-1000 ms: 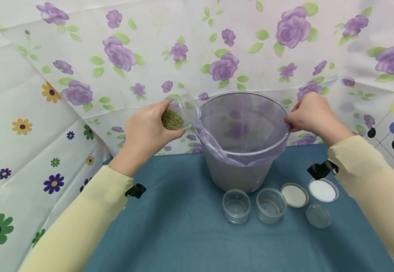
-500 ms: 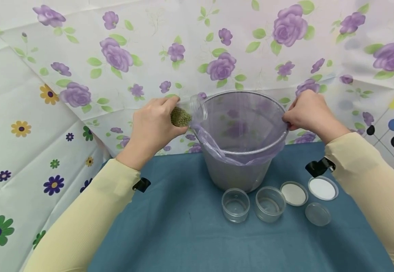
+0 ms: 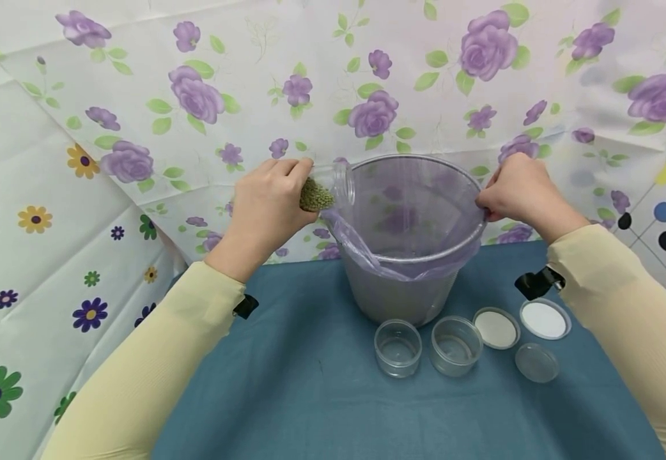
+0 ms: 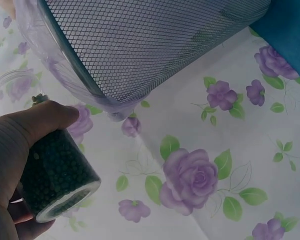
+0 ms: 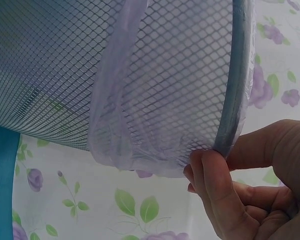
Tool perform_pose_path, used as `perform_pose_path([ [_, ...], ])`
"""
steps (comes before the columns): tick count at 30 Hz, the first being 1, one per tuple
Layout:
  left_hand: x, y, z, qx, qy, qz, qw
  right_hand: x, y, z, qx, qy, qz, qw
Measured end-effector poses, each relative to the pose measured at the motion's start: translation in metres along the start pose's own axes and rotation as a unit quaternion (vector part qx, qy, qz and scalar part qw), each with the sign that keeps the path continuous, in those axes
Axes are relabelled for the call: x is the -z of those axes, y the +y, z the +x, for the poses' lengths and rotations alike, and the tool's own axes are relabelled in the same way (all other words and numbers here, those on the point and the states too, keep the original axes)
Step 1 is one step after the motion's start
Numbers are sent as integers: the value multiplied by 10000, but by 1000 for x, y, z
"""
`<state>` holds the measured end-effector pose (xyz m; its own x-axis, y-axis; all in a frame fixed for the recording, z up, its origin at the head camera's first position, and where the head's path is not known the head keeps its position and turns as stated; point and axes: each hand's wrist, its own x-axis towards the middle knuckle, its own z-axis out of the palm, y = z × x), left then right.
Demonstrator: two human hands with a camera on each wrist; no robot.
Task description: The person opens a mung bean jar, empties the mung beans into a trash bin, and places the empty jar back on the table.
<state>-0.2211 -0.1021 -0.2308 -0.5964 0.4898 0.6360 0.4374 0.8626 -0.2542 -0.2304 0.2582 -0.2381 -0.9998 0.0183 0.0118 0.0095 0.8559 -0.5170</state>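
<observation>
Item: clear jar [image 3: 324, 188] of green beads, tipped sideways in your left hand [image 3: 266, 201], fingers wrapped round it, mouth at the 9 o'clock rim of the mesh bin [image 3: 402, 294]. Your right hand [image 3: 514, 191] pinches the bin's 3 o'clock rim and its purple liner [image 3: 367, 252]. Two empty cups [image 3: 399, 348] stand at the bin's 6 o'clock.

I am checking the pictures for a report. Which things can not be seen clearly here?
- Bottom inside the mesh bin: head view, hidden by the purple bag liner.
- Jar of green beans: its mouth is cut off in the left wrist view.
- Right hand: fingertips hidden behind the rim in the head view.
</observation>
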Motion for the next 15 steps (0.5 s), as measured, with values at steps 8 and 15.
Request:
perform_pose_path([
  [8, -3, 1, 4, -202, 172, 97, 9996, 0, 0, 0, 23, 10, 3, 10000],
  [15, -3, 3, 8, -289, 198, 172, 9992, 0, 1, 0, 29, 15, -10, 10000],
])
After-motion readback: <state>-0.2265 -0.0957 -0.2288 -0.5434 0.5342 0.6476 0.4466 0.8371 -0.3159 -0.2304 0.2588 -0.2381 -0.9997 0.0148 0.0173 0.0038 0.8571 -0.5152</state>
